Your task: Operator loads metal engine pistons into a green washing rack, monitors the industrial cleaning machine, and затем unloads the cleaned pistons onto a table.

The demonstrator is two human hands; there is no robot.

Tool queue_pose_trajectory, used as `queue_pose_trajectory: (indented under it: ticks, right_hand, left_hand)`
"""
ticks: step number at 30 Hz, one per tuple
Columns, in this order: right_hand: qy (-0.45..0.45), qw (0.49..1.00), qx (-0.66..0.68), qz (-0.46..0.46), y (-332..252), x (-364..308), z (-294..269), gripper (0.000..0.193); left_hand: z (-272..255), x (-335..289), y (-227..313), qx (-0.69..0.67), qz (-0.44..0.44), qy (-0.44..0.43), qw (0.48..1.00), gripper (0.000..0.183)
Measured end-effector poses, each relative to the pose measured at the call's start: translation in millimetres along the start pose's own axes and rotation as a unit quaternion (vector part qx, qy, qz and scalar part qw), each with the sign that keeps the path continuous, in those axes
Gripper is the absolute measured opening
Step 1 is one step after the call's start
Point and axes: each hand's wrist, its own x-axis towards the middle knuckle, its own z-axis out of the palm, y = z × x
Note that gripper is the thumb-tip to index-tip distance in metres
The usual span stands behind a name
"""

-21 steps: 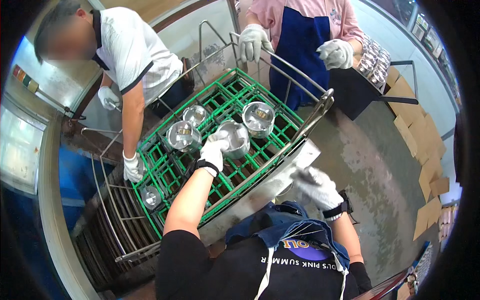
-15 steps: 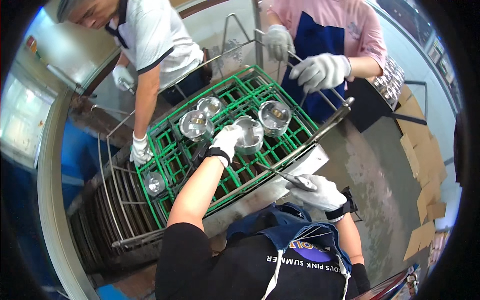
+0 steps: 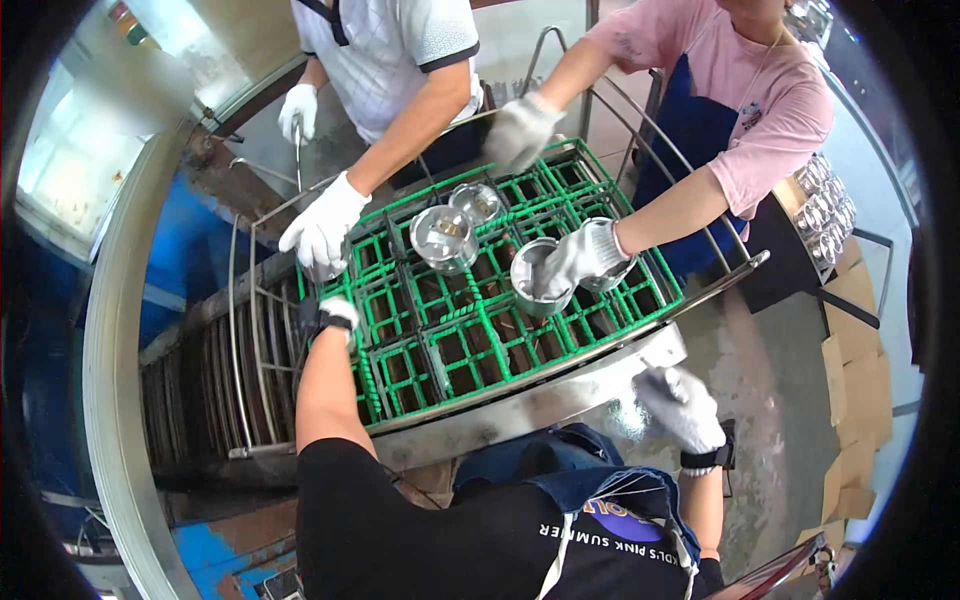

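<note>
My gloved left hand (image 3: 337, 309) is at the left edge of a green-wrapped wire rack (image 3: 455, 320), its fingers mostly hidden. Just beyond it, a co-worker's gloved hand (image 3: 325, 228) covers most of a metal piston (image 3: 327, 270). My gloved right hand (image 3: 692, 412) is off the rack's right front, curled round a slim tool with a grey handle (image 3: 656, 384), smeared by motion. Two shiny pistons, a larger one (image 3: 443, 240) and a smaller one (image 3: 475, 203), stand in the middle of the rack. Another co-worker's glove (image 3: 580, 258) grips a piston (image 3: 533, 290) beside a further one (image 3: 612, 275).
Metal rails (image 3: 725, 277) surround the rack, with a steel ledge (image 3: 540, 392) along the near side. More shiny parts (image 3: 825, 215) sit on a dark stand at the right. Cardboard (image 3: 855, 370) lies on the floor. A pale post (image 3: 110, 330) rises at the left.
My left hand has left the middle piston and moved to the rack's left edge. My right hand has drawn away to the right. The co-worker in pink now reaches onto a piston.
</note>
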Motion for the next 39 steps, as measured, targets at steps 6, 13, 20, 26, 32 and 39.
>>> queue_pose_trajectory:
  ticks: [6,13,20,26,32,39]
  right_hand:
    - [0.112,0.992,-0.04,0.039,13.1,13.9,12.4,0.022]
    - [-0.111,0.991,-0.071,0.016,-15.8,25.8,14.0,0.034]
    - [-0.106,0.99,-0.04,0.081,-14.4,25.7,7.5,0.038]
    - [-0.085,0.995,-0.036,-0.047,-7.0,32.7,17.4,0.028]
    - [-0.133,0.933,-0.06,-0.328,22.8,37.0,30.5,0.037]
    - [-0.157,0.954,0.066,-0.246,41.8,29.8,39.1,0.032]
  left_hand:
    - [28.1,16.8,14.8,-0.099,-0.063,0.031,0.993,0.047]
    - [139.0,59.2,-117.8,0.21,-0.009,-0.152,0.966,0.053]
    - [36.7,57.5,-50.4,0.084,0.092,-0.164,0.979,0.07]
    - [36.8,51.1,-74.1,-0.006,0.119,-0.086,0.989,0.056]
    - [24.3,43.2,-110.9,0.058,0.161,-0.011,0.985,0.046]
    - [-100.3,-51.8,-23.2,-0.013,0.201,0.044,0.979,0.039]
